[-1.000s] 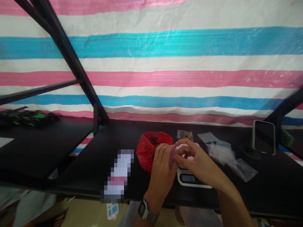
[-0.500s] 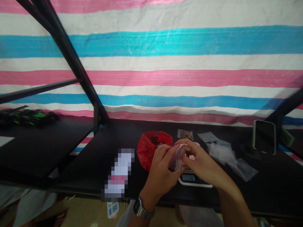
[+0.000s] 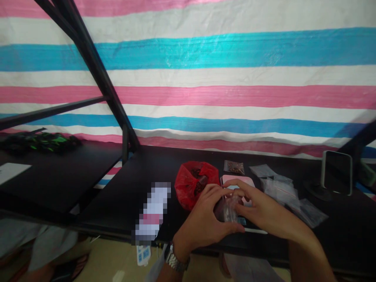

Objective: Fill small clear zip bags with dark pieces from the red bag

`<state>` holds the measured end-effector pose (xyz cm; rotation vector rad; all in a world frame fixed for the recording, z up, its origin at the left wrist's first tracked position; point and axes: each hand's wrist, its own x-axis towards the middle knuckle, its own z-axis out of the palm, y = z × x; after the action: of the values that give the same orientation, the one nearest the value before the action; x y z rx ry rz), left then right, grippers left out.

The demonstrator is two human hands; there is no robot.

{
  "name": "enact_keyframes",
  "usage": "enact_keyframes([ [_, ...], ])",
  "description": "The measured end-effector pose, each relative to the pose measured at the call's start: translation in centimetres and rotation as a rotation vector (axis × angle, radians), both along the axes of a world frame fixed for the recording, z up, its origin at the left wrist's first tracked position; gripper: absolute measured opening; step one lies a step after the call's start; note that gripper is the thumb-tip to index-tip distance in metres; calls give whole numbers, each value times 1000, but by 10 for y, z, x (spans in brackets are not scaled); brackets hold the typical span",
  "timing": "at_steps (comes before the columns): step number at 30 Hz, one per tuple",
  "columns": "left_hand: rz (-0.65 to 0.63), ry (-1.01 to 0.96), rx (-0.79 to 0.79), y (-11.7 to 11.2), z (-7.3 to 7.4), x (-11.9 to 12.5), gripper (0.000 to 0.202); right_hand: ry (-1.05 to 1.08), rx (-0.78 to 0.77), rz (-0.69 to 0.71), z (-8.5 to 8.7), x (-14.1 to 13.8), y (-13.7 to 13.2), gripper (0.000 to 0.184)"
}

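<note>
Between both hands is a small clear plastic zip bag (image 3: 230, 210), crumpled and above the near part of a kitchen scale (image 3: 238, 181). My left hand (image 3: 208, 213), with a metal watch at its wrist, grips the bag's left side, thumb below. My right hand (image 3: 258, 205) has its fingers curled on the bag's right side. The scale has a pinkish top and a small display, mostly covered by the hands. Just left stands an open red plastic bag (image 3: 183, 192) of small brown pieces, a scoop-like object in it. Whether the zip bag holds anything is unclear.
A filled zip bag (image 3: 234, 167) lies behind the scale. Several flat clear bags (image 3: 282, 190) are spread to the right, beside a phone-like screen on a stand (image 3: 336, 172). A blurred-out sheet (image 3: 153, 211) lies left. Black frame bars (image 3: 100, 74) rise at the table's left.
My hands have moved slightly down and toward me with the zip bag, uncovering more of the scale's top and the red bag's contents. The view has shifted a little left.
</note>
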<state>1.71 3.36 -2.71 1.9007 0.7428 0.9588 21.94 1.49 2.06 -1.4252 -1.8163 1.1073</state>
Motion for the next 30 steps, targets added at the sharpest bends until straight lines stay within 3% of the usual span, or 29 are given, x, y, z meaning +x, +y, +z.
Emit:
enact_keyframes([
  [5,33,6,-4,-3,5,-2,62,-119,1,35,3,-3,1,45],
  [12,50,10,5,-6,4,-10,64,-77,6,22,-2,-3,9,48],
  [16,85,-25,31,-8,4,-19,52,-54,9,40,1,-6,12,45],
  [19,160,-90,38,-10,3,-26,44,13,32,48,4,-13,21,46],
  [22,301,-181,-8,-13,0,-33,36,97,184,-87,-1,-26,42,45],
  [24,347,-192,-45,-13,-4,-38,33,15,297,-178,-12,-39,58,37],
  [28,396,-68,-86,-9,-14,-48,28,-392,362,-56,-40,-62,78,19],
  [30,437,-21,-69,-6,-18,-53,23,-546,384,-71,-48,-69,79,14],
])
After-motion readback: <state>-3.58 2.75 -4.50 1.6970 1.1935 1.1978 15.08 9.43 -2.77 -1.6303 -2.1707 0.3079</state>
